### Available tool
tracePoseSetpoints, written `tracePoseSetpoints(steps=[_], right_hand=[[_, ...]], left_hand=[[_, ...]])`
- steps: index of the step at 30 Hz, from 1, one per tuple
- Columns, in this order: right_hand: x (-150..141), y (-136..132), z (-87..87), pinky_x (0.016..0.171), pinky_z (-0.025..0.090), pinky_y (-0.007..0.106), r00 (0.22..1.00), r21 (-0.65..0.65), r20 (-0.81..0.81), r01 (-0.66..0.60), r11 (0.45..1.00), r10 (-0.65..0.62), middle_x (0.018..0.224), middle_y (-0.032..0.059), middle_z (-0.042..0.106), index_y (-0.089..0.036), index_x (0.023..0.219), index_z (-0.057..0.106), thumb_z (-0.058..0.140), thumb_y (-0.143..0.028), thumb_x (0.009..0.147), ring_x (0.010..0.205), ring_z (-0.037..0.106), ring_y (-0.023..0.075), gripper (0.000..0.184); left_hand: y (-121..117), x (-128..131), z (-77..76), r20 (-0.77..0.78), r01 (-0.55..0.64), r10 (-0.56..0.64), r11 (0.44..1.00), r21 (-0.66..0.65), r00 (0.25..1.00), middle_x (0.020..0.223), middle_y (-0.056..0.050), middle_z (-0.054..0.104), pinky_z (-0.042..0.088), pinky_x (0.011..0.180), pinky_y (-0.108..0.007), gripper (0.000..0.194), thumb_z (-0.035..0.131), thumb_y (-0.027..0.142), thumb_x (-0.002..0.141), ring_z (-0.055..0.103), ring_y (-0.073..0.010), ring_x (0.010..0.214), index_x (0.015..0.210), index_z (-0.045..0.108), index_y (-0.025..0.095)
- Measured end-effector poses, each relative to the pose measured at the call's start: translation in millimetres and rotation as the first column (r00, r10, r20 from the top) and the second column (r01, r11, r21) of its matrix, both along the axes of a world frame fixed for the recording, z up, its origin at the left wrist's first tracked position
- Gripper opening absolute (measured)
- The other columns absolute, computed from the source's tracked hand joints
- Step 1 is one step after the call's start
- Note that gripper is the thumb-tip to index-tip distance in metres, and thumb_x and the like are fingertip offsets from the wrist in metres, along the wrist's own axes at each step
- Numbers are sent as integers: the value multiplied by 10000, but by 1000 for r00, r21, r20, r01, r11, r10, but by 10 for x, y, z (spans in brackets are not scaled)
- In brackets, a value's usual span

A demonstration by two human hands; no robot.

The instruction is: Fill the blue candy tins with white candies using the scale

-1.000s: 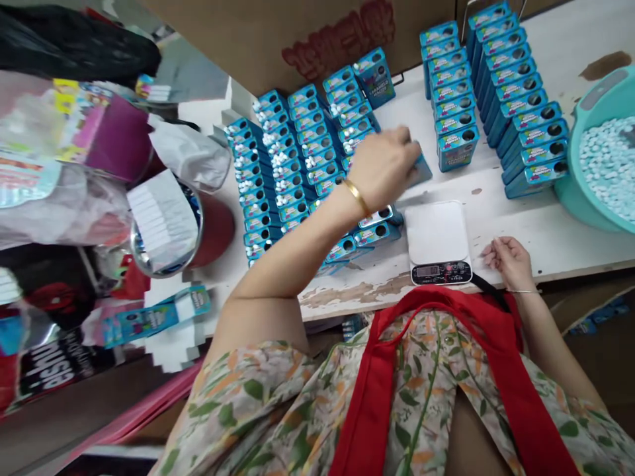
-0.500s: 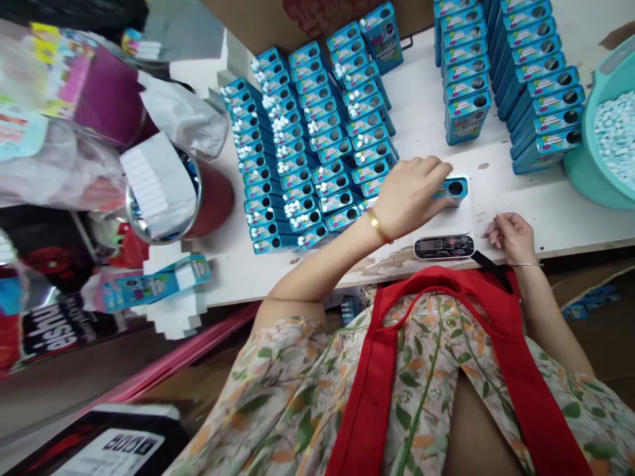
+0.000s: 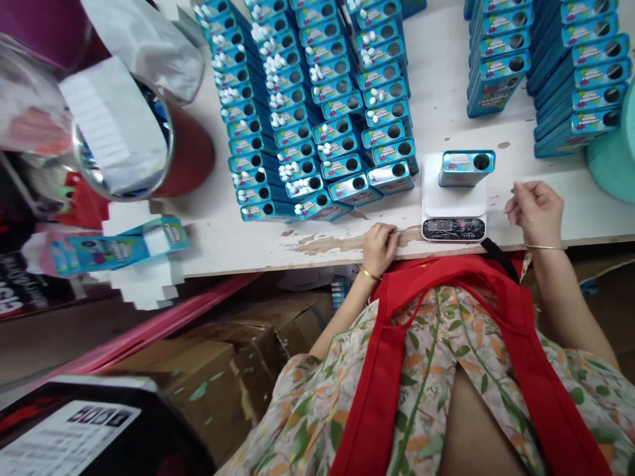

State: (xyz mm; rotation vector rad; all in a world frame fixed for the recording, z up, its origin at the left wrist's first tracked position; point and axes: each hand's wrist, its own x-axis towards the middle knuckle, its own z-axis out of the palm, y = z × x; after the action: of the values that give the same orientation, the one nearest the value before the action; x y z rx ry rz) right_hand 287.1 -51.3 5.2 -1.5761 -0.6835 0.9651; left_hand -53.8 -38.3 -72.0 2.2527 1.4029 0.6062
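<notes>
A blue tin box (image 3: 465, 167) with a round hole in its top stands on a small white digital scale (image 3: 453, 210) at the table's near edge. My left hand (image 3: 380, 246) rests on the table edge left of the scale, fingers curled, nothing visible in it. My right hand (image 3: 536, 211) hovers just right of the scale, fingers loosely curled and pinched together; what they hold, if anything, is too small to name. Rows of the same blue boxes (image 3: 317, 106), some topped with white candies, fill the table left of the scale.
More stacked blue boxes (image 3: 546, 66) stand at the back right. A teal basin (image 3: 615, 158) sits at the right edge. A red-sided metal bowl (image 3: 139, 145) with paper in it and plastic bags are on the left. Cardboard boxes (image 3: 238, 357) lie under the white table (image 3: 238, 238).
My left hand let go of the blue box on the scale and drew back to the table edge. My right hand lifted slightly beside the scale. The view tilted downward.
</notes>
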Motion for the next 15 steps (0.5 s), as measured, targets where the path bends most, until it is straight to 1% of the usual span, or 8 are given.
tracePoseSetpoints(steps=[2,3,5,6,9,11,13,15], right_hand=[[-54,138,262,392,270,238,984,87,163,-82,993,67,569,-6,591,-221,786,595,805,-545,836,407,426,82,390],[-82,215,380,427,303,241,961,113,258,-135,984,102,577,-7,579,-220,793,604,785,-525,865,443,451,88,361],[-143,371,562,498,355,250,885,113,437,-234,966,163,589,-11,549,-217,802,626,766,-497,891,514,493,103,325],[-175,442,622,527,368,258,834,93,518,-277,956,191,594,-12,536,-214,805,637,765,-487,893,537,499,110,314],[-266,591,707,578,380,289,688,7,676,-367,930,265,576,-19,499,-204,819,659,771,-471,882,547,476,126,296],[-273,625,719,612,390,306,632,-15,726,-378,926,270,574,-21,487,-199,865,680,748,-481,897,560,483,137,291],[-151,623,709,647,403,315,611,-1,760,-340,940,222,600,-13,499,-203,934,688,696,-515,932,607,516,155,312],[176,615,681,682,420,323,603,33,787,-252,967,130,672,7,551,-223,987,677,632,-558,966,688,552,178,339]], left_hand=[[-31,2,-69,16,-21,21,999,44,1000,927,-98,668,495,824,-358,241,474,364,1028,613,-221,893,1009,636,188],[-35,6,-87,16,-26,25,998,61,1000,926,-98,669,488,827,-360,238,482,362,1027,611,-223,895,1009,643,187],[-31,13,-108,15,-32,31,996,88,999,921,-93,670,476,827,-361,231,496,355,1024,609,-225,894,1001,654,189],[-26,15,-116,19,-35,33,994,99,999,916,-91,670,473,822,-361,229,499,352,1023,608,-225,889,996,659,190],[-17,2,-135,66,-30,22,992,121,998,902,-91,670,472,810,-361,227,502,341,1024,606,-227,879,984,668,191],[-20,-18,-145,96,-15,3,992,128,995,898,-90,670,477,808,-359,214,509,328,1023,607,-225,877,987,670,192],[-27,-41,-154,113,-1,-15,990,141,993,894,-83,672,482,804,-350,185,525,307,1018,611,-216,870,994,670,194],[-31,-64,-166,121,5,-25,987,162,992,888,-76,673,484,794,-340,147,551,282,1008,613,-208,856,1000,669,194]])
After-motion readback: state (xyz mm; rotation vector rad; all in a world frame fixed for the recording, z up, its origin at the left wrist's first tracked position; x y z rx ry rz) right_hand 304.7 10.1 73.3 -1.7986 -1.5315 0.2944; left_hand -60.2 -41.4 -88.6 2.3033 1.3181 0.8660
